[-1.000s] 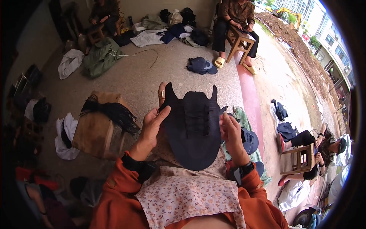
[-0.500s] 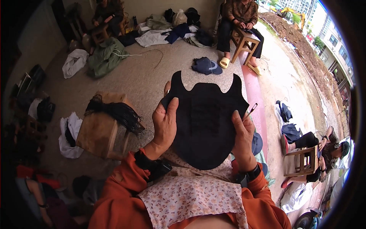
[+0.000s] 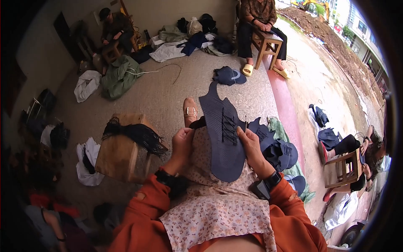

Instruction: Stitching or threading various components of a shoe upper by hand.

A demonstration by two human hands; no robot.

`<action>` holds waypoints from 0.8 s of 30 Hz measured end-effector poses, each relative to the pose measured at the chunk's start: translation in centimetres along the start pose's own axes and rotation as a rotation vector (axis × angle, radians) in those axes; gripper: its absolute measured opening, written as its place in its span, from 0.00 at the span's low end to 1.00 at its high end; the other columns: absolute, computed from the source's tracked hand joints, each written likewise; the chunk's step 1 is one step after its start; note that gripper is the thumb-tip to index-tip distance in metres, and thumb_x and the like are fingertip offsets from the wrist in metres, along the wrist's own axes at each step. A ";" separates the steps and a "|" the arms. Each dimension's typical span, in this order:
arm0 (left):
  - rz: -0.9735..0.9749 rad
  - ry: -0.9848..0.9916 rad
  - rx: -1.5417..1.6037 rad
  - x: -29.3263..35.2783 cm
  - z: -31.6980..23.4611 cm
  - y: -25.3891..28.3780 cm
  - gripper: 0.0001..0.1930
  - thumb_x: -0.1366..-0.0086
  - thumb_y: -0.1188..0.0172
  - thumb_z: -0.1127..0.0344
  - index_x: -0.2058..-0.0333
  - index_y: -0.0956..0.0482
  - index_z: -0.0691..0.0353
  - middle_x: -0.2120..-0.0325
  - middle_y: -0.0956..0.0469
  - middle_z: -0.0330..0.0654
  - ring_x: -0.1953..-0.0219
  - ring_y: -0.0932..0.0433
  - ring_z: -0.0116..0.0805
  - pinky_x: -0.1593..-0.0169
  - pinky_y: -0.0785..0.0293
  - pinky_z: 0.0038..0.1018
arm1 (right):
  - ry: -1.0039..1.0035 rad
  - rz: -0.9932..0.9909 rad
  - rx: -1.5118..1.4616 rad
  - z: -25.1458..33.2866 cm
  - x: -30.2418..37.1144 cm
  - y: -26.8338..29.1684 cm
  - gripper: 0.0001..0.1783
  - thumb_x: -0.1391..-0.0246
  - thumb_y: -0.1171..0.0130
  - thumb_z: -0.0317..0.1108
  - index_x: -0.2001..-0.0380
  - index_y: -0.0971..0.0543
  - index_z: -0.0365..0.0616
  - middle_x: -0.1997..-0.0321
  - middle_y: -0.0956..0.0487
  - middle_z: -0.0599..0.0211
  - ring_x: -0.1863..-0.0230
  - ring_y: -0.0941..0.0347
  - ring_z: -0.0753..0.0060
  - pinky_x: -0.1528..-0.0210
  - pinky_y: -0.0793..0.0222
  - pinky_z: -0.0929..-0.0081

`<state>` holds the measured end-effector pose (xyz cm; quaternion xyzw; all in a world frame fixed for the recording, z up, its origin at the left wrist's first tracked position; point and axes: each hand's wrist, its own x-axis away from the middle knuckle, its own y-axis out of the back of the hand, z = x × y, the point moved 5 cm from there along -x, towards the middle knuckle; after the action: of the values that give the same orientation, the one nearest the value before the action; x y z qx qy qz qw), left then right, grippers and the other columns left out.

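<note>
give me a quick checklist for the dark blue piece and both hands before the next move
1. Right hand on the dark blue piece: ok, at its right edge.
2. Left hand gripping the piece: cannot tell.
3. Black lacing on it: ok, crossed strands show.
4. Lacing tightness: cannot tell.
5. Piece fully face-on: not ok, turned at a slant.
6. Black cord bundle on the wooden stool: ok.

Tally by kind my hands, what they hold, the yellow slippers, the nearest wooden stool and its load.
Hands (left hand, right hand): 2
Laced navy piece: 1
Thin tool: 1
Yellow slippers: 2
Wooden stool: 1
Black cord bundle: 1
Total: 8
</note>
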<state>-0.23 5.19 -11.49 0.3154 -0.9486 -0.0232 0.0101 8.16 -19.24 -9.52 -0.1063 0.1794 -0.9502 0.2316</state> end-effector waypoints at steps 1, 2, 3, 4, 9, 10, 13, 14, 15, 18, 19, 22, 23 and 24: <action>0.032 -0.012 -0.209 -0.6 -1.0 1.0 0.08 0.36 0.43 0.65 0.64 0.25 0.64 0.76 0.28 0.31 0.73 0.32 0.18 0.68 0.33 0.20 | 0.001 -0.012 -0.011 -0.2 -0.1 0.4 0.13 0.36 0.47 0.38 0.60 0.23 0.39 0.64 0.20 0.74 0.67 0.27 0.87 0.63 0.30 0.86; -0.039 -0.121 -0.150 -1.1 -2.7 3.1 0.08 0.36 0.42 0.65 0.63 0.25 0.64 0.77 0.29 0.30 0.74 0.33 0.18 0.68 0.33 0.19 | 0.038 0.013 -0.007 0.3 0.1 -0.1 0.13 0.35 0.47 0.38 0.60 0.23 0.39 0.64 0.20 0.75 0.67 0.27 0.88 0.63 0.30 0.87; -0.108 -0.230 -0.087 -1.5 -4.6 4.8 0.08 0.36 0.42 0.66 0.63 0.25 0.64 0.78 0.30 0.29 0.75 0.33 0.19 0.68 0.33 0.19 | 0.075 0.034 0.000 0.9 0.3 -0.7 0.13 0.35 0.48 0.38 0.60 0.23 0.39 0.64 0.20 0.75 0.67 0.28 0.88 0.63 0.31 0.87; -0.186 -0.301 -0.124 -0.9 -7.5 5.7 0.07 0.36 0.41 0.67 0.62 0.25 0.64 0.76 0.30 0.29 0.74 0.33 0.18 0.68 0.33 0.19 | 0.067 0.029 -0.028 1.6 0.6 -1.5 0.12 0.35 0.48 0.37 0.60 0.23 0.38 0.65 0.21 0.75 0.67 0.28 0.89 0.64 0.31 0.87; -0.265 -0.783 -0.363 3.4 -19.4 3.6 0.08 0.35 0.42 0.71 0.58 0.25 0.64 0.68 0.28 0.33 0.67 0.31 0.19 0.62 0.33 0.18 | 0.139 0.027 -0.004 3.9 1.3 -2.5 0.13 0.35 0.48 0.38 0.59 0.24 0.37 0.65 0.21 0.76 0.67 0.28 0.89 0.65 0.31 0.88; -0.189 -0.947 -0.494 4.5 -20.8 2.1 0.08 0.35 0.43 0.73 0.58 0.26 0.65 0.67 0.28 0.35 0.65 0.30 0.22 0.60 0.32 0.20 | 0.158 0.042 0.008 4.3 1.6 -2.7 0.14 0.35 0.48 0.38 0.59 0.24 0.37 0.65 0.21 0.76 0.68 0.28 0.89 0.66 0.31 0.88; 0.174 -1.128 -0.702 6.3 -20.4 -3.1 0.30 0.40 0.36 0.57 0.42 0.34 0.64 0.49 0.29 0.50 0.44 0.32 0.48 0.42 0.38 0.41 | 0.153 0.061 0.059 3.8 1.1 -2.2 0.14 0.35 0.48 0.39 0.60 0.24 0.38 0.66 0.21 0.76 0.69 0.28 0.89 0.67 0.31 0.88; 0.292 -1.084 -0.774 6.0 -18.2 -4.4 0.39 0.37 0.41 0.46 0.36 0.44 0.64 0.41 0.36 0.51 0.37 0.40 0.49 0.35 0.47 0.42 | 0.153 0.071 0.060 3.6 0.7 -2.1 0.14 0.35 0.48 0.39 0.60 0.24 0.38 0.66 0.21 0.76 0.69 0.28 0.89 0.67 0.31 0.88; 0.360 -1.053 -0.811 5.2 -14.5 -5.2 0.45 0.36 0.48 0.38 0.34 0.51 0.67 0.38 0.40 0.54 0.34 0.44 0.51 0.32 0.54 0.45 | 0.071 0.079 0.042 2.9 0.3 -2.3 0.14 0.35 0.48 0.40 0.61 0.23 0.38 0.67 0.21 0.77 0.69 0.29 0.90 0.67 0.32 0.89; 0.366 -1.007 -0.672 4.3 -11.1 -5.9 0.49 0.37 0.53 0.33 0.34 0.55 0.69 0.36 0.45 0.57 0.34 0.46 0.52 0.32 0.57 0.46 | 0.030 0.043 0.080 1.1 -0.7 -1.0 0.14 0.35 0.47 0.41 0.63 0.22 0.39 0.68 0.22 0.78 0.70 0.30 0.90 0.68 0.33 0.89; 0.345 -0.985 -0.597 4.1 -10.8 -5.9 0.48 0.37 0.53 0.32 0.34 0.53 0.69 0.37 0.43 0.58 0.35 0.45 0.53 0.32 0.57 0.46 | 0.070 0.021 0.138 0.8 -1.0 -0.6 0.15 0.36 0.47 0.42 0.64 0.22 0.40 0.69 0.22 0.78 0.70 0.30 0.90 0.68 0.33 0.89; 0.319 -0.951 -0.521 4.2 -10.0 -5.6 0.48 0.38 0.54 0.32 0.35 0.51 0.70 0.39 0.41 0.58 0.36 0.44 0.53 0.33 0.58 0.47 | 0.117 0.019 0.060 1.5 -0.7 -1.7 0.15 0.36 0.47 0.42 0.67 0.23 0.40 0.71 0.24 0.80 0.72 0.33 0.90 0.70 0.36 0.88; 0.325 -0.964 -0.520 4.2 -9.9 -5.5 0.48 0.37 0.54 0.32 0.35 0.51 0.70 0.40 0.41 0.57 0.36 0.44 0.53 0.33 0.60 0.48 | 0.120 0.014 0.059 1.2 -0.9 -1.4 0.15 0.36 0.47 0.42 0.67 0.23 0.40 0.71 0.24 0.80 0.72 0.33 0.90 0.70 0.36 0.88; 0.329 -0.967 -0.518 4.0 -9.8 -5.4 0.48 0.37 0.54 0.32 0.35 0.51 0.70 0.40 0.41 0.57 0.36 0.44 0.53 0.33 0.60 0.48 | 0.148 0.007 0.099 0.6 -1.2 -1.0 0.15 0.35 0.47 0.42 0.67 0.23 0.40 0.72 0.24 0.81 0.72 0.33 0.90 0.71 0.36 0.88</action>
<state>0.09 -1.86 -1.99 0.1042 -0.8453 -0.3947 -0.3448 9.02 -17.99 -8.69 -0.0236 0.1492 -0.9623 0.2260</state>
